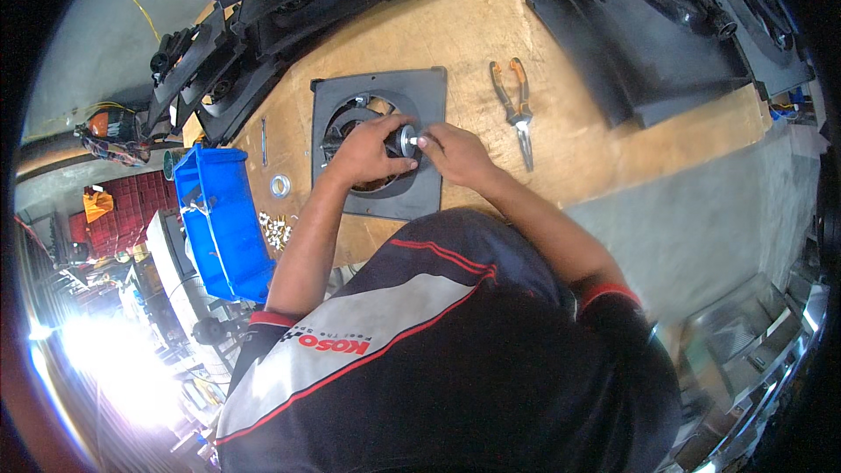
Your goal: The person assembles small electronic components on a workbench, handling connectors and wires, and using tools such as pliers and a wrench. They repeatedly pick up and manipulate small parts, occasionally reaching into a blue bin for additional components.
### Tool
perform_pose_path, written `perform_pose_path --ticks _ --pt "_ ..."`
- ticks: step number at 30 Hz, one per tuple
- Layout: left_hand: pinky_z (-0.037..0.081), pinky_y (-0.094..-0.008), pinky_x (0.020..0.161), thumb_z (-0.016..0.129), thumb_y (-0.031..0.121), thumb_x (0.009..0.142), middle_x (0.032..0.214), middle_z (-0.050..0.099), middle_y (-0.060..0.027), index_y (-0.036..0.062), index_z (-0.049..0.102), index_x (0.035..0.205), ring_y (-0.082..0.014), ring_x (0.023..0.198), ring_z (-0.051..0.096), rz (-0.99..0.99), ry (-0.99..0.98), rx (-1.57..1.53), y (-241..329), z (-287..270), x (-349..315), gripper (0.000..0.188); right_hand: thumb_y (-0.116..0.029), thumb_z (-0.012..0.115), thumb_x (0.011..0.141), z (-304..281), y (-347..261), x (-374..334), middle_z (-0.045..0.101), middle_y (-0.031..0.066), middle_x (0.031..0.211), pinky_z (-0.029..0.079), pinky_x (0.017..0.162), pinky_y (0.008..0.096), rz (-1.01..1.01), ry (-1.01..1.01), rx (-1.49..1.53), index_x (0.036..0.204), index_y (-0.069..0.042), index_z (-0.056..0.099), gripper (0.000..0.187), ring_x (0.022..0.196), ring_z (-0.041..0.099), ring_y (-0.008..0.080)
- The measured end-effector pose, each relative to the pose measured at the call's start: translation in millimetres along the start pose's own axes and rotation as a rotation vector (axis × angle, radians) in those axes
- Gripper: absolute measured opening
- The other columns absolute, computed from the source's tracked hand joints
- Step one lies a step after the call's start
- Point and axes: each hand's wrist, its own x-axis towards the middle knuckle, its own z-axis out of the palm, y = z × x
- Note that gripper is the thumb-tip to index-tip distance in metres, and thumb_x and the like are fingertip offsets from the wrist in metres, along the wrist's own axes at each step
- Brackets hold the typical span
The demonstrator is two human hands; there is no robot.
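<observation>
A square black plastic panel (pixel 419 194) with a large round opening lies flat on the wooden table in front of me. Over that opening, my left hand (pixel 371 154) curls its thumb and fingers around a small round metal part (pixel 405 140) with a short shaft. From the other side, the thumb and fingertips of my right hand (pixel 457 156) pinch the end of the shaft. Both hands meet at this part, and the left one covers some of the opening. Dark pieces show inside the ring, but I cannot make out what they are.
Orange-and-black needle-nose pliers (pixel 515 109) lie right of the panel. Left are a thin metal tool (pixel 264 142), a tape-like ring (pixel 279 186), several small white and brass pieces (pixel 275 231) and a blue bin (pixel 229 232). Black panels (pixel 626 52) are stacked at the back right and back left.
</observation>
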Motion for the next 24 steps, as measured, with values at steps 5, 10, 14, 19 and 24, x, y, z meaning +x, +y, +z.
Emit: perform_pose_path --ticks 5,10,14,19,24 --pt "0.047 -0.0433 0.099 0.083 0.03 0.065 0.122 0.063 -0.0225 0.003 0.056 0.13 -0.0396 0.113 0.06 0.057 0.015 -0.001 -7 1 0 0.076 -0.03 0.049 0.099 7 -5 16 0.058 0.019 0.089 0.048 0.072 0.0503 -0.161 0.017 -0.131 0.09 -0.003 0.056 0.029 0.083 0.06 0.0417" --pt "0.047 -0.043 0.098 0.082 0.029 0.065 0.121 0.063 -0.0227 0.0012 0.057 0.128 -0.04 0.112 0.06 0.046 0.012 -0.006 -2 -2 1 0.074 -0.031 0.049 0.099 11 2 16 0.057 0.0182 0.087 0.048 0.069 0.0509 -0.212 0.028 -0.143 0.091 -0.004 0.055 0.029 0.08 0.06 0.0412" --pt "0.048 -0.0433 0.095 0.081 0.031 0.066 0.117 0.064 -0.0221 0.003 0.059 0.127 -0.04 0.109 0.061 0.043 0.008 -0.007 -3 -3 3 0.071 -0.032 0.05 0.098 19 9 16 0.058 0.0174 0.086 0.049 0.066 0.0503 -0.233 0.071 -0.146 0.09 -0.004 0.055 0.029 0.077 0.06 0.0408" --pt "0.049 -0.0436 0.092 0.081 0.033 0.067 0.112 0.066 -0.0203 0.0055 0.06 0.126 -0.0392 0.105 0.062 0.074 0.021 0.036 -10 2 1 0.069 -0.029 0.053 0.096 31 11 14 0.062 0.0172 0.084 0.05 0.065 0.0508 -0.211 0.13 -0.1 0.088 -0.004 0.056 0.026 0.076 0.063 0.0397" --pt "0.05 -0.0439 0.091 0.082 0.032 0.067 0.111 0.066 -0.02 0.0058 0.06 0.126 -0.039 0.104 0.063 0.079 0.02 0.035 -13 7 2 0.068 -0.029 0.053 0.096 38 11 10 0.061 0.0177 0.078 0.049 0.062 0.0518 -0.185 0.198 -0.028 0.087 -0.005 0.056 0.026 0.073 0.062 0.0412"
